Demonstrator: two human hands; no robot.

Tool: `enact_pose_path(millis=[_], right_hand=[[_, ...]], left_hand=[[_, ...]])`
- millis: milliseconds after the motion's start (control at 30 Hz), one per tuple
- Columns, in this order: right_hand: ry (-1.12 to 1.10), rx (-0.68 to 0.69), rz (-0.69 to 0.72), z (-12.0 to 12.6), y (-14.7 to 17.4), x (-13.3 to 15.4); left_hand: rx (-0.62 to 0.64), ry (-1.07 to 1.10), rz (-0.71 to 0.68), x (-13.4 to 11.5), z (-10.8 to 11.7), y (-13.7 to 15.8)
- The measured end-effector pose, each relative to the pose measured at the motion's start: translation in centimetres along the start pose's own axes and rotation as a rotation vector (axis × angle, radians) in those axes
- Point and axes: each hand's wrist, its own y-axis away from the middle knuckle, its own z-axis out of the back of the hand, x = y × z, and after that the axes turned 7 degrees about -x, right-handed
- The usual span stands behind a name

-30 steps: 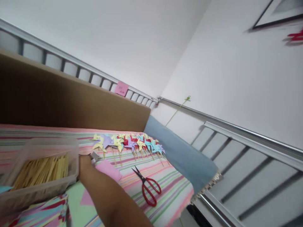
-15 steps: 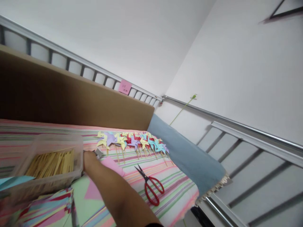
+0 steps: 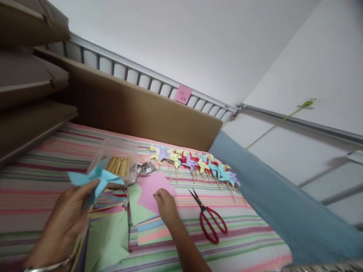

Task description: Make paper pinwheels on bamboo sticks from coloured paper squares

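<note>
My left hand [image 3: 64, 217] pinches a light blue paper pinwheel [image 3: 99, 175] by its middle, with its folded blades spread out. My right hand [image 3: 166, 204] is closed, thumb against fingertips, on a tiny dark pin-like piece [image 3: 154, 195] too small to make out clearly. Below that hand lies pink paper [image 3: 153, 185] on green sheets. A small open grey box [image 3: 146, 167] stands beside a clear plastic tub [image 3: 133, 162] of thin wooden sticks [image 3: 119, 166]. Finished-looking pinwheels on sticks [image 3: 190, 160] lie in a row behind.
Red-handled scissors [image 3: 210, 219] lie right of my right forearm on the striped cloth [image 3: 241, 238]. Cut paper strips and green sheets [image 3: 109, 236] sit by my left hand. A cardboard panel [image 3: 141, 113] borders the back, and cardboard boxes [image 3: 34, 75] are stacked at left.
My right hand has drawn back from the small grey box toward me, now pinching a tiny piece. My left hand has come fully into view with the blue pinwheel. The view has shifted left.
</note>
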Motion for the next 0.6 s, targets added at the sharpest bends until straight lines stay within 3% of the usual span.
enact_pose_path(millis=[133,467,600], right_hand=[[0.003,0.027,-0.024,0.4,2.5,-2.0],[-0.022,0.177,0.035,2.0,0.5,-4.7],[-0.004,0.198,0.047,2.4,0.5,-6.1]], left_hand=[[0.096,-0.236,0.093,2.3,-1.3,1.2],[0.249,-0.504,0.192,6.9,-3.5,2.0],[0.245,-0.574,0.248,8.4,-3.7,1.4]])
